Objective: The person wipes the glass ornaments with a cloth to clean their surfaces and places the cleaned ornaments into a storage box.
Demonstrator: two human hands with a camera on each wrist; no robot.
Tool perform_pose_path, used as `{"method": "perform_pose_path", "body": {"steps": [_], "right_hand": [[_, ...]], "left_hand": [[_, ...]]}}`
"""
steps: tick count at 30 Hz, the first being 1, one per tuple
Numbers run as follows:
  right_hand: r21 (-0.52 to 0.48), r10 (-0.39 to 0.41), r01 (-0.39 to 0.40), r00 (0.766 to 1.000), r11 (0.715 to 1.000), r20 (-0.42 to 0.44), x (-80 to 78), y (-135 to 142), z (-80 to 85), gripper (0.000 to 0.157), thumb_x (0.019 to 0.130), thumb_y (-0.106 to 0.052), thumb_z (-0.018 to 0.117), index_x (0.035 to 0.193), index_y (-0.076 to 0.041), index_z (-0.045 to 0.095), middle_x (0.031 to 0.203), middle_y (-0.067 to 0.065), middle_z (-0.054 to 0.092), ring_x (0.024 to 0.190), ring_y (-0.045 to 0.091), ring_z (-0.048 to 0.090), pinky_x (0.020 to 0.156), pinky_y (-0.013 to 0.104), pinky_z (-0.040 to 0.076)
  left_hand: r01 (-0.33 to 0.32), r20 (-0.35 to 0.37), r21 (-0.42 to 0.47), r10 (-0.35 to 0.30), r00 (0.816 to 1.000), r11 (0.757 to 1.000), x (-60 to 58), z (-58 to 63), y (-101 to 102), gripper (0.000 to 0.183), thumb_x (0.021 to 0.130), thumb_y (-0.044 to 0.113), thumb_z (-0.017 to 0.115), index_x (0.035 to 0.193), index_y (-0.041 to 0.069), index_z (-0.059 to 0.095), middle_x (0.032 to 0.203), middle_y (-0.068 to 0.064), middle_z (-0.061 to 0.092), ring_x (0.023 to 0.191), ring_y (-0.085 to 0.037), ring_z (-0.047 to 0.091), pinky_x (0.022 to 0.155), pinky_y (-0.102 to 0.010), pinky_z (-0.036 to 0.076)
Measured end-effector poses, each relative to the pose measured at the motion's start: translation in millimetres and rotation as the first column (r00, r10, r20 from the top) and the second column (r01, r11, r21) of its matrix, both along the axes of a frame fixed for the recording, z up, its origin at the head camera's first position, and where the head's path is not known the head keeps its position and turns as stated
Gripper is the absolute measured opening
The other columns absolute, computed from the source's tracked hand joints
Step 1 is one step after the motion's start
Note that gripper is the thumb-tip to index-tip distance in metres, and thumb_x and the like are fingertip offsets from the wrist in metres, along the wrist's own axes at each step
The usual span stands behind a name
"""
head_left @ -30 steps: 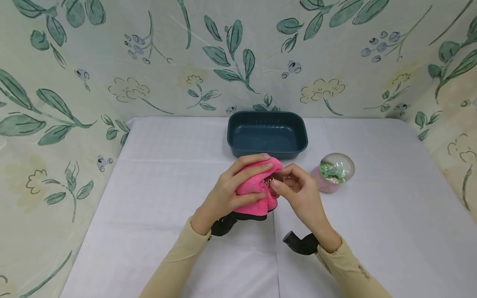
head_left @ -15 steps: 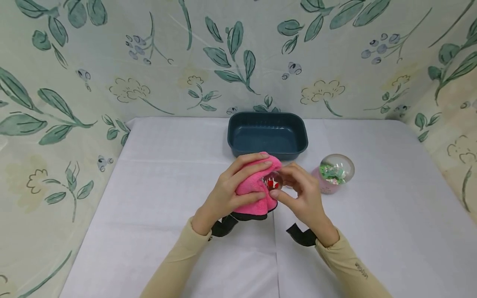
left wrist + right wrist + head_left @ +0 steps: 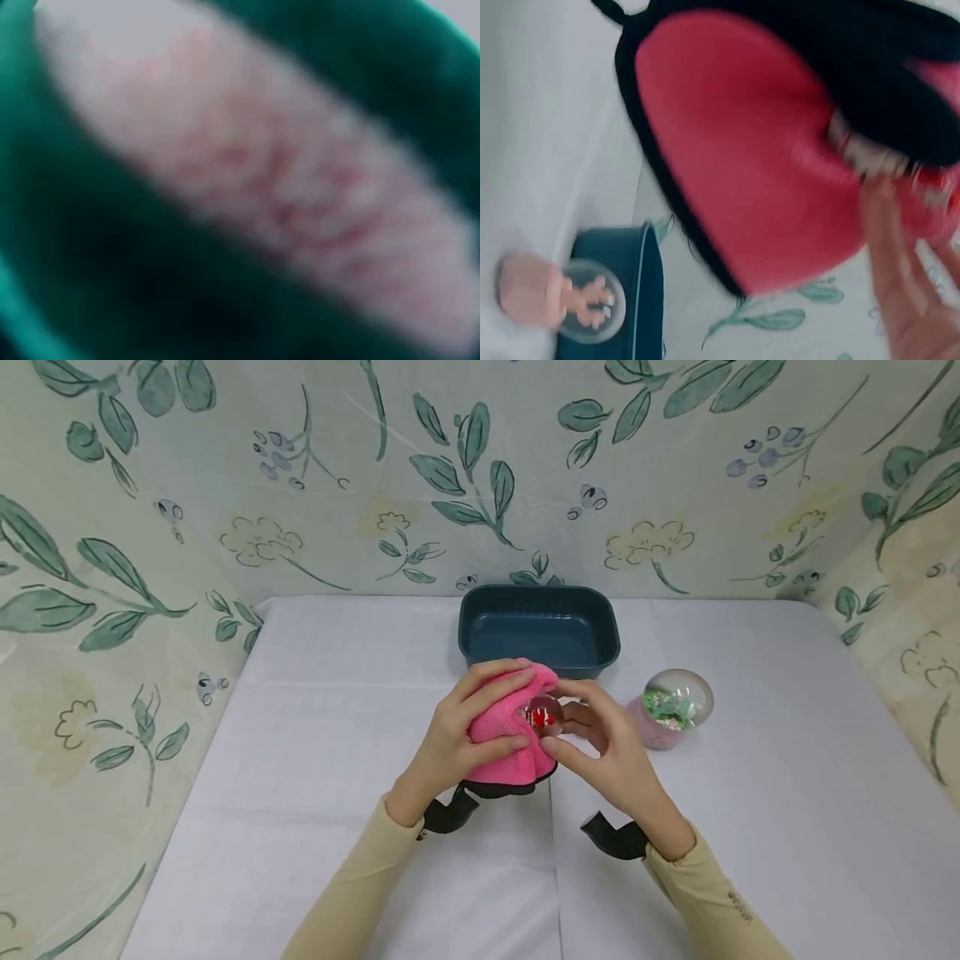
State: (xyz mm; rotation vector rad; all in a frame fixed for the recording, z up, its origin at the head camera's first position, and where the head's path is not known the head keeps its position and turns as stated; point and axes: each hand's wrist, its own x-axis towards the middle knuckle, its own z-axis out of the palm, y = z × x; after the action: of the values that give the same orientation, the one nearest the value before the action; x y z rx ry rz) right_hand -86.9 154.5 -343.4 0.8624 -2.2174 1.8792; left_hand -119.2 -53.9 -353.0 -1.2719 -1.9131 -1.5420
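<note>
My left hand [image 3: 457,722] grips a pink cloth [image 3: 498,743] with a black edge, wrapped round a small snow globe [image 3: 543,717]. Its clear ball, with red figures inside, pokes out of the folds toward the right. The thumb and forefinger of my right hand [image 3: 611,743] hold this ball from below and above. In the right wrist view, the cloth [image 3: 742,150] hangs spread, and a fingertip of the right hand [image 3: 904,285] meets the globe's pale part. The left wrist view is too blurred to make out more than a pinkish band between dark green areas.
A dark blue rectangular basin [image 3: 538,635] stands just beyond the hands. Right of them, a second snow globe [image 3: 677,706] with a pink base and green inside sits on the white-covered table [image 3: 337,693]. Leaf-patterned fabric [image 3: 337,485] hangs behind.
More of the clear ball shows from the cloth. Both hands have shifted slightly away and to the left with the bundle, and the right thumb and fingers have spread wider.
</note>
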Motion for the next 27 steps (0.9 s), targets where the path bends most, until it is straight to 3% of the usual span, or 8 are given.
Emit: {"method": "perform_pose_path", "body": {"steps": [4, 8, 11, 15, 19, 21, 23, 27], "right_hand": [[0.085, 0.063, -0.042, 0.964, 0.995, -0.257, -5.9, 6.3, -1.2, 0.052, 0.087, -0.019, 0.072, 0.126, 0.008, 0.051, 0.120, 0.018, 0.054, 0.090, 0.018, 0.063, 0.081, 0.024, 0.053], [0.110, 0.014, 0.037, 0.901, 0.993, -0.434, -8.4, 7.7, -3.2, 0.056, 0.087, -0.037, 0.069, 0.114, 0.011, 0.057, 0.107, 0.018, 0.060, 0.092, 0.014, 0.061, 0.079, 0.020, 0.052], [0.038, -0.043, 0.062, 0.922, 0.997, -0.386, -5.9, 6.0, -6.0, 0.054, 0.084, -0.037, 0.072, 0.103, 0.011, 0.058, 0.099, 0.013, 0.062, 0.089, 0.011, 0.061, 0.077, 0.020, 0.053], [-0.073, -0.125, 0.115, 0.980, 0.991, -0.157, -0.5, 0.2, -9.5, 0.035, 0.083, -0.022, 0.076, 0.092, 0.006, 0.058, 0.088, 0.005, 0.063, 0.073, 0.010, 0.062, 0.068, 0.020, 0.054], [-0.046, -0.200, 0.201, 0.980, 0.979, 0.025, 4.9, -3.5, -7.1, 0.012, 0.081, -0.002, 0.069, 0.083, -0.001, 0.057, 0.077, 0.004, 0.065, 0.061, 0.015, 0.062, 0.057, 0.023, 0.053], [-0.010, -0.206, 0.206, 0.978, 0.979, 0.030, 6.4, -3.5, -5.0, 0.013, 0.081, 0.001, 0.069, 0.089, 0.000, 0.059, 0.083, 0.004, 0.066, 0.067, 0.016, 0.063, 0.061, 0.023, 0.054], [-0.006, -0.174, 0.174, 0.985, 0.985, -0.010, 6.8, -2.8, -4.3, 0.027, 0.081, 0.003, 0.070, 0.105, 0.003, 0.057, 0.100, 0.006, 0.064, 0.080, 0.016, 0.064, 0.071, 0.023, 0.054], [-0.049, -0.015, 0.007, 0.987, 0.999, -0.163, 4.0, 0.3, -5.7, 0.054, 0.083, -0.006, 0.073, 0.127, 0.010, 0.045, 0.122, 0.016, 0.052, 0.101, 0.019, 0.058, 0.086, 0.025, 0.051]], "left_hand": [[0.052, 0.086, 0.032, -0.055, 0.995, 0.998, -1.1, 2.9, -3.1, 0.057, 0.090, 0.039, 0.065, 0.130, 0.000, 0.054, 0.135, -0.014, 0.047, 0.124, -0.029, 0.043, 0.088, -0.038, 0.052], [0.088, 0.082, 0.016, -0.089, 0.993, 0.996, 1.2, 6.1, -2.2, 0.057, 0.090, 0.038, 0.064, 0.130, -0.002, 0.053, 0.134, -0.015, 0.046, 0.124, -0.029, 0.044, 0.087, -0.037, 0.052], [0.090, 0.017, -0.016, -0.089, 0.996, 0.996, 2.9, 8.4, 1.1, 0.056, 0.091, 0.038, 0.063, 0.129, -0.002, 0.053, 0.134, -0.017, 0.046, 0.124, -0.029, 0.045, 0.089, -0.036, 0.051], [0.056, -0.083, -0.060, -0.061, 0.995, 0.997, 5.0, 9.6, 5.7, 0.054, 0.092, 0.037, 0.062, 0.128, -0.003, 0.053, 0.135, -0.017, 0.045, 0.126, -0.029, 0.044, 0.093, -0.036, 0.048], [0.034, -0.099, -0.067, -0.040, 0.994, 0.997, 6.5, 6.2, 7.7, 0.052, 0.092, 0.034, 0.063, 0.127, -0.003, 0.055, 0.135, -0.017, 0.045, 0.127, -0.029, 0.043, 0.095, -0.035, 0.047], [0.027, -0.081, -0.045, -0.031, 0.996, 0.999, 6.1, 4.4, 7.4, 0.051, 0.091, 0.033, 0.064, 0.126, -0.003, 0.055, 0.134, -0.017, 0.046, 0.126, -0.030, 0.044, 0.094, -0.036, 0.048], [0.023, -0.058, -0.016, -0.024, 0.998, 1.000, 5.0, 3.3, 6.2, 0.051, 0.091, 0.032, 0.065, 0.126, -0.004, 0.056, 0.133, -0.018, 0.047, 0.126, -0.031, 0.044, 0.092, -0.037, 0.049], [0.021, 0.020, 0.030, -0.021, 1.000, 0.999, 3.4, 3.8, 1.5, 0.053, 0.091, 0.036, 0.065, 0.127, -0.002, 0.056, 0.133, -0.016, 0.048, 0.124, -0.030, 0.045, 0.089, -0.038, 0.051]]}}
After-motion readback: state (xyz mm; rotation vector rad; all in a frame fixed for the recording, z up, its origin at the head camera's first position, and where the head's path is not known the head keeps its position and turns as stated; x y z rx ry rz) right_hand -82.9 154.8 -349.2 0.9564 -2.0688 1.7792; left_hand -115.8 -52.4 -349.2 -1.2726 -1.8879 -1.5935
